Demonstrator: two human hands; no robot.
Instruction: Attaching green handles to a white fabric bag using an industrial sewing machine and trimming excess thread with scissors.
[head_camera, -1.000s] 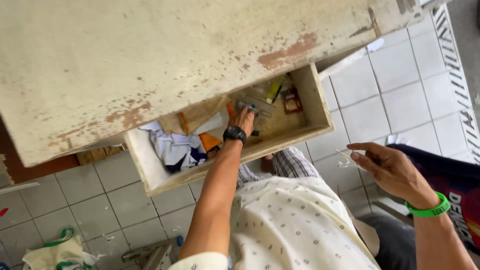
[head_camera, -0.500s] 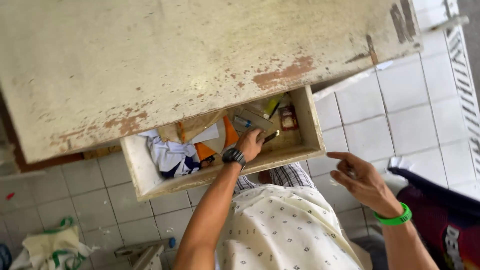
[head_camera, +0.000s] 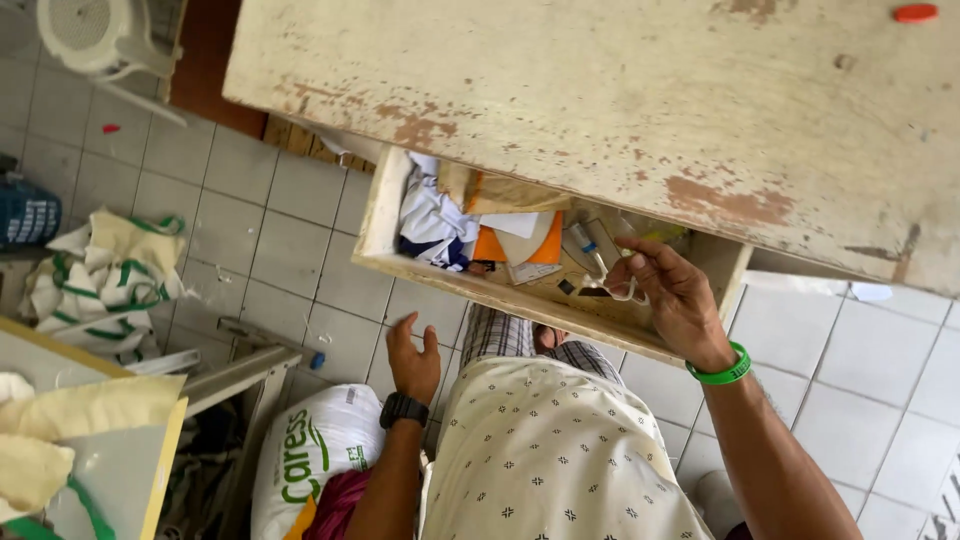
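Observation:
An open wooden drawer (head_camera: 480, 283) juts out from under a worn cream table (head_camera: 600, 90). Inside lie a white and blue cloth (head_camera: 430, 222), orange papers (head_camera: 490, 245) and small tubes (head_camera: 585, 243). My right hand (head_camera: 672, 298), wearing a green wristband, reaches into the drawer's right part with its fingers pinched on a small clear plastic piece (head_camera: 622, 288). My left hand (head_camera: 412, 358), with a black watch on the wrist, hangs below the drawer's front edge, fingers apart and holding nothing. My patterned shirt (head_camera: 550, 450) fills the lower middle.
A white sack with green print (head_camera: 315, 450) lies by my left arm. A white and green bag (head_camera: 105, 275) sits on the tiled floor at left, near a blue basket (head_camera: 28, 212) and a fan (head_camera: 95, 32). An orange cap (head_camera: 915, 13) rests on the tabletop.
My left hand has come out of the drawer and dropped below its front. My right hand has moved from the right side into the drawer. The view has swung left.

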